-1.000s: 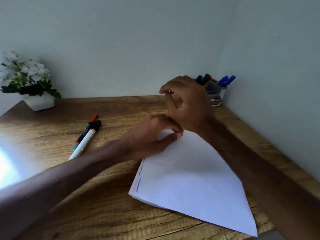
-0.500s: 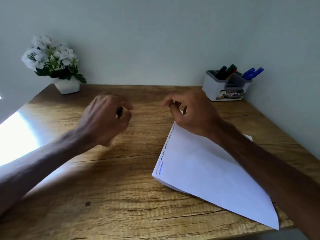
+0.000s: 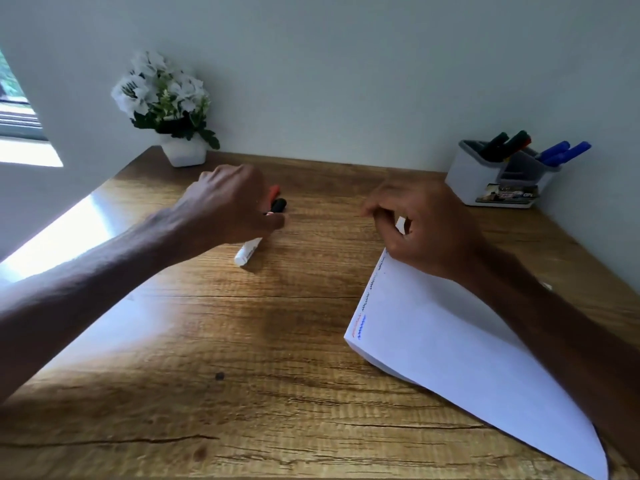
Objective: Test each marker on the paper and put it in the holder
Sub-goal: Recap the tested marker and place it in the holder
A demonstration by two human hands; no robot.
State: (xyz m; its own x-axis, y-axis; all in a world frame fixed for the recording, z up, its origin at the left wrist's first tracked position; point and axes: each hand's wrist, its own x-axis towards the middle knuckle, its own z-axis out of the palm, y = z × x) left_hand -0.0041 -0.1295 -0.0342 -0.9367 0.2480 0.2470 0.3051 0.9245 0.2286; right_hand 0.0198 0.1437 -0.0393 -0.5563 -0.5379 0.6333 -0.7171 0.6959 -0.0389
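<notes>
From the head camera, the left hand (image 3: 231, 206) reaches to the far left part of the worktop (image 3: 242, 341), knuckles up, its fingers curled down on the marker (image 3: 248, 252), whose white barrel sticks out below the palm and whose black cap shows past the thumb. The red marker (image 3: 274, 192) lies just beside it. The right hand (image 3: 429, 230) sits at the far corner of the paper (image 3: 467, 358), wrist on the sheet, fingers curled in toward the thumb with nothing seen in them. The holder (image 3: 485, 181) stands in the far right corner with markers in it. Half a second ago the left hand was raised near mid worktop; a second ago it lay on the paper's corner and both markers lay untouched. The right hand's pose has hardly changed.
</notes>
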